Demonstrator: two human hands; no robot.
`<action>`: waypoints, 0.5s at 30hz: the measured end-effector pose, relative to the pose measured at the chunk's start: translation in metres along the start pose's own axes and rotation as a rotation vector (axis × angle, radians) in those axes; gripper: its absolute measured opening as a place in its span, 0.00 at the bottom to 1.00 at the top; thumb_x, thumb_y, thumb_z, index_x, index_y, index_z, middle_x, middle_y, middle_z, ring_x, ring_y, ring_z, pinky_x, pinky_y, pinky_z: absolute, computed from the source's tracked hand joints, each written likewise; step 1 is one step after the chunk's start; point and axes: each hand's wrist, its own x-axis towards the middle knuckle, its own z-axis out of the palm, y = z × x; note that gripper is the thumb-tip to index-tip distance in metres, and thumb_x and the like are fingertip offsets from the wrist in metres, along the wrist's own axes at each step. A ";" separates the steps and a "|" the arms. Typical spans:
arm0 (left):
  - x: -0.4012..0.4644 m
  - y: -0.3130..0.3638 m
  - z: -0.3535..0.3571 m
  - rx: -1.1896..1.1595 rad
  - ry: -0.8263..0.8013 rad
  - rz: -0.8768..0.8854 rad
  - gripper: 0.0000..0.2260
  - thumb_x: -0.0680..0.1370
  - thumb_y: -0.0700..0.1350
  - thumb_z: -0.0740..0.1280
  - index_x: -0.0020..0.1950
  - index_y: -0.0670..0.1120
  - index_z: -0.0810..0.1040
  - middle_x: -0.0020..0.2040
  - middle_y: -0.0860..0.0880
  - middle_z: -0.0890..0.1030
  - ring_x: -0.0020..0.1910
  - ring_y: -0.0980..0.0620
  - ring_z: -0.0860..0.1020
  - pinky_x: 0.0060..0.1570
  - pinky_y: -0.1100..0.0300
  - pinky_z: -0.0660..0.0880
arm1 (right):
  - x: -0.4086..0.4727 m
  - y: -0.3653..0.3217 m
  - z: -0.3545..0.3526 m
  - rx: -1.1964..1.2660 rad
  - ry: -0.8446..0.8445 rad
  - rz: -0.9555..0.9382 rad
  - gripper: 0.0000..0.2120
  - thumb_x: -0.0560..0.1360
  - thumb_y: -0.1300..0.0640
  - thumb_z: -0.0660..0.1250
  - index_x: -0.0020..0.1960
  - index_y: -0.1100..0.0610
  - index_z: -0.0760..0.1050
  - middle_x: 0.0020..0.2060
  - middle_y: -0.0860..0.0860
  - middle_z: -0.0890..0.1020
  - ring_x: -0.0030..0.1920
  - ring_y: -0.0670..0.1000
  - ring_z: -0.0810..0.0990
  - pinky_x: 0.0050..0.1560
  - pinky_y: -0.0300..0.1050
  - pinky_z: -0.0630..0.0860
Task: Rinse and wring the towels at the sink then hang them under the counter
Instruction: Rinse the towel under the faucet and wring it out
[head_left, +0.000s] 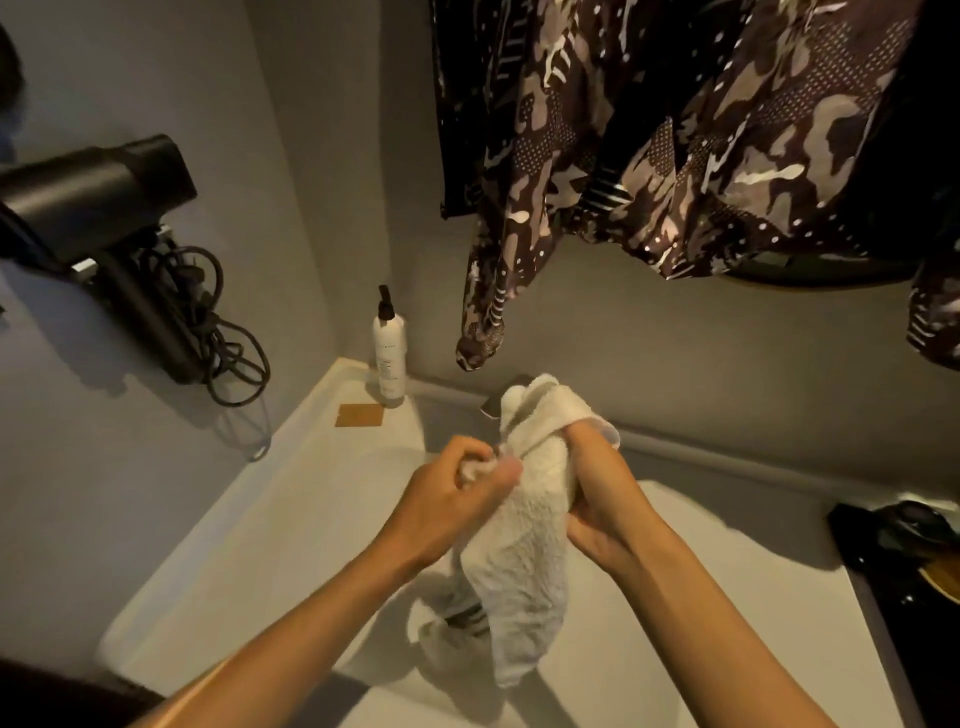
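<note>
Both forearms reached over the sink (249, 561), left hand (457, 499) and right hand (597, 499) with fingers closed tight around the white towel (524, 561). Twisting them in opposite directions would probably wring it best.

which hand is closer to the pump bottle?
Left. The left hand grips the white towel's near-left end, below and slightly right of the pump bottle in the counter corner. The right hand clamps the towel farther right.
</note>
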 end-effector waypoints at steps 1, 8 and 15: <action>-0.001 -0.001 0.003 0.044 -0.044 0.004 0.21 0.68 0.69 0.68 0.45 0.52 0.80 0.39 0.56 0.82 0.39 0.55 0.80 0.42 0.58 0.77 | 0.000 0.002 -0.001 -0.052 0.026 0.006 0.14 0.78 0.54 0.66 0.58 0.61 0.81 0.53 0.65 0.84 0.49 0.59 0.84 0.61 0.61 0.79; 0.016 0.043 -0.031 -0.228 0.183 0.020 0.18 0.82 0.53 0.61 0.46 0.40 0.78 0.40 0.46 0.78 0.42 0.51 0.76 0.47 0.53 0.72 | -0.018 -0.001 -0.037 -0.503 0.263 -0.120 0.12 0.75 0.53 0.73 0.58 0.52 0.81 0.45 0.51 0.87 0.46 0.53 0.86 0.39 0.47 0.82; 0.040 0.108 -0.048 -0.989 -0.120 -0.146 0.27 0.79 0.64 0.58 0.45 0.40 0.80 0.38 0.43 0.80 0.42 0.47 0.81 0.56 0.51 0.76 | -0.072 -0.031 -0.108 -0.196 0.003 -0.101 0.17 0.79 0.48 0.65 0.54 0.61 0.83 0.45 0.59 0.86 0.27 0.53 0.72 0.29 0.47 0.78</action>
